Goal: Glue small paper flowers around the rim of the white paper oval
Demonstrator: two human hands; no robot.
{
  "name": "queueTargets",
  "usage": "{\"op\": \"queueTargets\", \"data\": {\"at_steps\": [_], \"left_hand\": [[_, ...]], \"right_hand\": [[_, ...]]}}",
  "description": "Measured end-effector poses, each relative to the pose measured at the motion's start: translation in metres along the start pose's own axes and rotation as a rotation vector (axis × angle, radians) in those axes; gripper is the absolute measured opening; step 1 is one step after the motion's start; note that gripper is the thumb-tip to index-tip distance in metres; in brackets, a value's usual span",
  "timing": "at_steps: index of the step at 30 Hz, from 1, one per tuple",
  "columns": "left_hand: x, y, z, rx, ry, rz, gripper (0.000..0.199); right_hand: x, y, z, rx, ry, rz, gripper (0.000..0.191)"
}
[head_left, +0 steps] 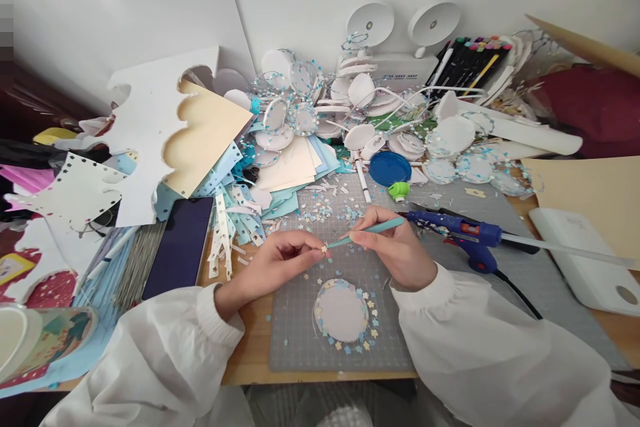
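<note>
Pinching flower [324,249] in L hand [283,261], gripping tweezers [386,225] pen-style in R hand [400,255], prob. for fine control, nr. disc [343,312] laid flat on mat [295,349], prob. for easy reach.

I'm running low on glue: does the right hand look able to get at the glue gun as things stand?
Probably yes: the glue gun lies just beside the right hand, with nothing tall between them, though that hand's fingers are busy holding the teal tweezers.
</note>
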State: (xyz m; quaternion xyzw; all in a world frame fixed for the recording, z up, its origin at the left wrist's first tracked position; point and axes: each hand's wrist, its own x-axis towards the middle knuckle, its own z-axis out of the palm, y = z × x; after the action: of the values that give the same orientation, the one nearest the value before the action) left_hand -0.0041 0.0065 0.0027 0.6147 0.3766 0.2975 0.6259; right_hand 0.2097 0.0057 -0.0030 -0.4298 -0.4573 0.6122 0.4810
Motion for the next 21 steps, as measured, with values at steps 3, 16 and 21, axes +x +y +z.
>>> {"op": "queueTargets", "data": {"at_steps": [3, 16, 21], "left_hand": [[-0.0011, 0.0004, 0.0001, 0.005, 0.005, -0.017, 0.024], [-0.0003, 0.0012, 0.0001, 0.007, 0.013, -0.049, 0.025], [0.0, 0.0014, 0.0001, 0.007, 0.005, -0.043, 0.025]], "right_hand": [[-0.0001, 0.0004, -0.0006, 0.005, -0.021, -0.004, 0.024], [-0.0004, 0.0027, -0.0018, -0.066, -0.053, -0.056, 0.021], [-0.0013, 0.0021, -0.0013, -0.04, -0.068, -0.049, 0.022]]}}
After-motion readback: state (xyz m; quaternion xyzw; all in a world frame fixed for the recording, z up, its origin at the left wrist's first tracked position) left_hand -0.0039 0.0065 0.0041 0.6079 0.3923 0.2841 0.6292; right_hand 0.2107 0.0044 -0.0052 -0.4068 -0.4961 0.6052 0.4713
